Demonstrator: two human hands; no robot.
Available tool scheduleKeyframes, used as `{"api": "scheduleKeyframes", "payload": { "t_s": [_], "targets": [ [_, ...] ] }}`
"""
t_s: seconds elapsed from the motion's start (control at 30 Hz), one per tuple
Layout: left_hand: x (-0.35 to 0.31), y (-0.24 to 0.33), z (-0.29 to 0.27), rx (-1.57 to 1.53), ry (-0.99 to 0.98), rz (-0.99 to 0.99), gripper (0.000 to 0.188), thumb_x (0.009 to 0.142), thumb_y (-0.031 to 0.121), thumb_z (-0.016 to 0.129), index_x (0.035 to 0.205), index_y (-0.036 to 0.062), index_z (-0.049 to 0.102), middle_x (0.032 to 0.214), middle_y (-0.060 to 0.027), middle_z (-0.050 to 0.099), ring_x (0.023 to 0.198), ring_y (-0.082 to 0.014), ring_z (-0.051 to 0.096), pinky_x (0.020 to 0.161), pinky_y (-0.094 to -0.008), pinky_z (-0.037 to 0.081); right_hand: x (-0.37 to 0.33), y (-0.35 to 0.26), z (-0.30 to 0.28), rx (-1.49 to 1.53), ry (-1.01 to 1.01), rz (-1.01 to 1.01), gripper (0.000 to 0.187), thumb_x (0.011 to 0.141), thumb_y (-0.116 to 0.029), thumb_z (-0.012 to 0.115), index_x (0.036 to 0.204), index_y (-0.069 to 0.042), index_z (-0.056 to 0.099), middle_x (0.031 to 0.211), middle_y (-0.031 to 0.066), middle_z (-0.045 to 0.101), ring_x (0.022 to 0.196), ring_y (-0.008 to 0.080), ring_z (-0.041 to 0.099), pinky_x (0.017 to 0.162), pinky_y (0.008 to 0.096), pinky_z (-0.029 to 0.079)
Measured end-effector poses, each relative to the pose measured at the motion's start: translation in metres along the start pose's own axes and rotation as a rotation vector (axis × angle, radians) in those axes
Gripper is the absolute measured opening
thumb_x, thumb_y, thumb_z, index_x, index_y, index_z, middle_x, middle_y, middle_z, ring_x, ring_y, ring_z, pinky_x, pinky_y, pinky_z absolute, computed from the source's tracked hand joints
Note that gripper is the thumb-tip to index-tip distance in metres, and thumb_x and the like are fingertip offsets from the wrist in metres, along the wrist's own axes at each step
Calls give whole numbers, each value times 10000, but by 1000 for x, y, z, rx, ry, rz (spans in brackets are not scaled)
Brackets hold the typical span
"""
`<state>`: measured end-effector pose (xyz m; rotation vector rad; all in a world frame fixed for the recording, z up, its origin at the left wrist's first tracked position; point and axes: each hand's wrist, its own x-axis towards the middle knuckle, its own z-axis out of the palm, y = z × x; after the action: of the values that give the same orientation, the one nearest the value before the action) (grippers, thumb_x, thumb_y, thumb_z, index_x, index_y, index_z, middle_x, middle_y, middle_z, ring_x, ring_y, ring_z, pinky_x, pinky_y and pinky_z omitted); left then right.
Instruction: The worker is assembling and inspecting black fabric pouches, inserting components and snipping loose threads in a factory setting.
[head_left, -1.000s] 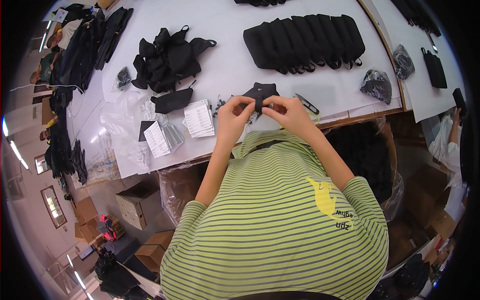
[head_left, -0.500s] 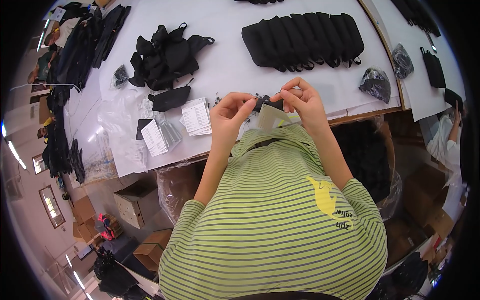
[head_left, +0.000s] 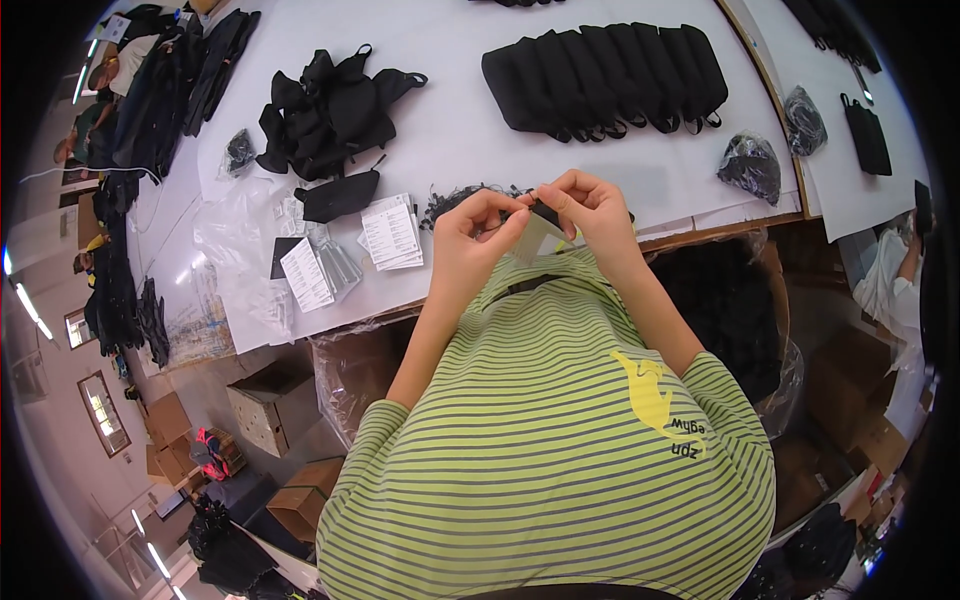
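My left hand (head_left: 474,238) and my right hand (head_left: 592,218) meet at the table's front edge, each closed in a pinch. Their fingertips almost touch around a thin string that is hard to make out. Below them hangs a pale card hang tag (head_left: 527,246). A bit of black fabric (head_left: 546,212) shows by my right fingers, mostly hidden behind that hand. Just behind my left hand lies a small tangle of black tag strings (head_left: 440,204). Left of it are stacks of white printed tags (head_left: 390,232) and another tag stack (head_left: 308,276).
A single black pouch (head_left: 340,196) lies behind the tags, with a heap of black pouches (head_left: 335,110) farther back. A neat row of black pouches (head_left: 605,82) lies at the back right. Bagged black items (head_left: 750,168) sit near the right edge; clear plastic (head_left: 235,235) lies left.
My hands have come closer together, the right moving left and the left slightly right and down. The tangle of strings shows more; the black fabric between my hands shows less.
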<state>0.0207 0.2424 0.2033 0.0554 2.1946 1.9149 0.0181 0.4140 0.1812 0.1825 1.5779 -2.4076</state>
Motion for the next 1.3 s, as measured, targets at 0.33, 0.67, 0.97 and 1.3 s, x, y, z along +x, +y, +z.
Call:
{"api": "scheduleKeyframes", "payload": {
  "t_s": [0.33,0.67,0.97,1.3],
  "targets": [
    [1,0,0,-53,-6,-67,90,787,94,667,810,12,638,571,93,328,542,-5,275,502,-193,200,-3,-5,6,-105,20,-73,153,821,-171,693,838,-20,678,770,13,678,583,-9,483,489,166,344],
    [-1,6,6,-48,31,-66,94,797,88,668,803,-2,641,565,98,311,536,-5,253,491,-204,179,-4,4,7,-279,77,-148,130,786,-156,716,784,-28,691,712,-29,638,553,-6,418,502,159,312],
    [9,-76,2,-197,174,12,197,863,120,631,1011,9,563,831,-28,600,741,-82,573,666,-206,460,10,5,-4,-26,76,-105,124,875,-145,616,833,-31,639,904,77,691,525,-26,390,492,140,328],
    [25,-120,26,208,65,62,470,784,58,648,1215,64,463,1048,-108,511,835,-179,574,731,-296,478,20,16,-42,251,220,-105,142,877,-186,610,799,-68,620,937,114,680,513,16,385,540,154,338]
  ]
}}
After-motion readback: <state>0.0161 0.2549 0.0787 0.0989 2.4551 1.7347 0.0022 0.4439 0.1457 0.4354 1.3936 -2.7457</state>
